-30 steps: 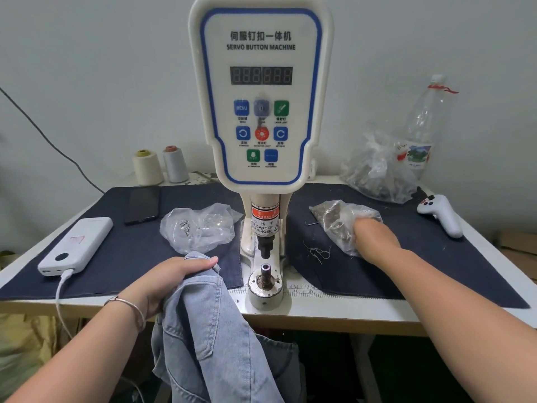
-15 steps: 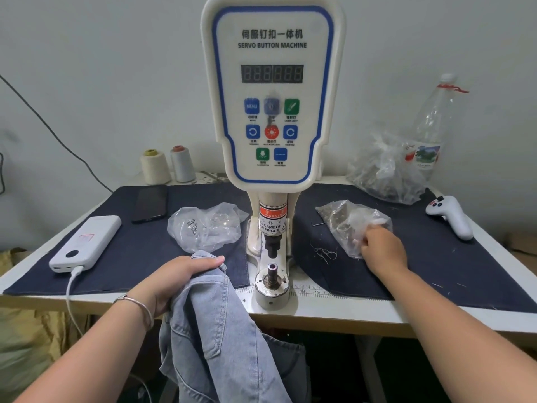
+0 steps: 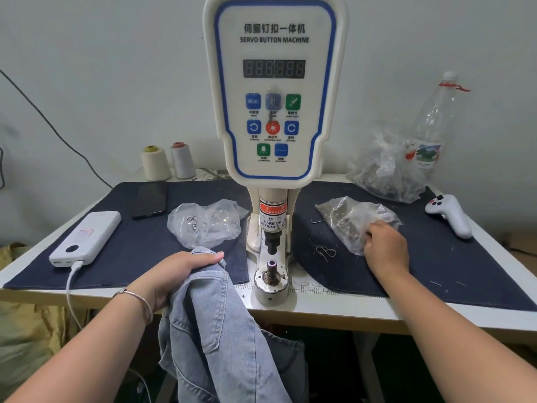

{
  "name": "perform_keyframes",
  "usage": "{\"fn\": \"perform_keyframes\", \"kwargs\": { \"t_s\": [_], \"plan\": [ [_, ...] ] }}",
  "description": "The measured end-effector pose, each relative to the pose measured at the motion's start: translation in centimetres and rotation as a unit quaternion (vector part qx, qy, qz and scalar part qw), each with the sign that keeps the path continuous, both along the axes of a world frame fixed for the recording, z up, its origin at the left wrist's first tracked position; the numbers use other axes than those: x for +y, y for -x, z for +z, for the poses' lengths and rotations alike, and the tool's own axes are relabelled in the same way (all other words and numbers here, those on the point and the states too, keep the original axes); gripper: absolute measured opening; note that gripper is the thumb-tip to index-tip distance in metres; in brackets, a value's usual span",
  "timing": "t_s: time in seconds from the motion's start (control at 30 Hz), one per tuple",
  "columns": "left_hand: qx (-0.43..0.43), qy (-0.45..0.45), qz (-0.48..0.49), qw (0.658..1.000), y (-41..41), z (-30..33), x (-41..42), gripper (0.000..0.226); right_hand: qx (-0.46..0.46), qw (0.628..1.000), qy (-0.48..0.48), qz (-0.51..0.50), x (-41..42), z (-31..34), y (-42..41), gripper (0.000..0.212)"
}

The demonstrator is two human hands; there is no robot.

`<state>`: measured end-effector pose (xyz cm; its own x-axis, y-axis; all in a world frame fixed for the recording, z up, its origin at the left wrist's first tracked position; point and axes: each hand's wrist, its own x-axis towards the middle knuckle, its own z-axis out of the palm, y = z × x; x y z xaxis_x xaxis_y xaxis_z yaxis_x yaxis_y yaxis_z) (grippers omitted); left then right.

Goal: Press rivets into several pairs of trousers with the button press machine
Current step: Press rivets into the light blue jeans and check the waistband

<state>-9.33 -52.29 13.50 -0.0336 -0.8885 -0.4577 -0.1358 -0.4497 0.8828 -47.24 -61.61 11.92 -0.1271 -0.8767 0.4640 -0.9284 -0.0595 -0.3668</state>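
The white servo button machine [image 3: 274, 91] stands at the table's middle, its round lower die [image 3: 271, 279] near the front edge. My left hand [image 3: 177, 274] grips the waistband of light blue denim trousers [image 3: 220, 341], which hang down over the table's front edge just left of the die. My right hand [image 3: 385, 248] rests at the mouth of a clear plastic bag of small metal parts [image 3: 348, 219] right of the machine, fingers curled; whether they pinch anything is hidden. Another clear bag of parts [image 3: 207, 222] lies left of the machine.
Dark blue cloth [image 3: 453, 266] covers the table on both sides. On the left lie a white power bank [image 3: 87, 238] with its cable and a black phone [image 3: 150, 199]. Two thread cones [image 3: 167, 162] stand at the back. A bigger bag [image 3: 386, 170], a plastic bottle [image 3: 433, 123] and a white controller [image 3: 449, 215] sit at the right.
My right hand has drawn back out of the right bag toward me and now sits at its near edge. My left hand keeps its hold on the trousers.
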Motion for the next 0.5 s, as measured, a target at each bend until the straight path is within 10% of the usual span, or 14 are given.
{"fn": "perform_keyframes", "kwargs": {
  "t_s": [0.33, 0.5],
  "plan": [
    [-0.003, -0.008, -0.001, 1.000, -0.2, -0.1, -0.2, 0.068, -0.155, 0.966, 0.203, 0.039, 5.1, 1.0, -1.5, 0.010],
    [0.005, -0.020, 0.000, 1.000, -0.2, -0.1, -0.2, 0.062, -0.365, 0.920, 0.001, 0.145, 6.1, 1.6, -4.2, 0.016]
  ]
}}
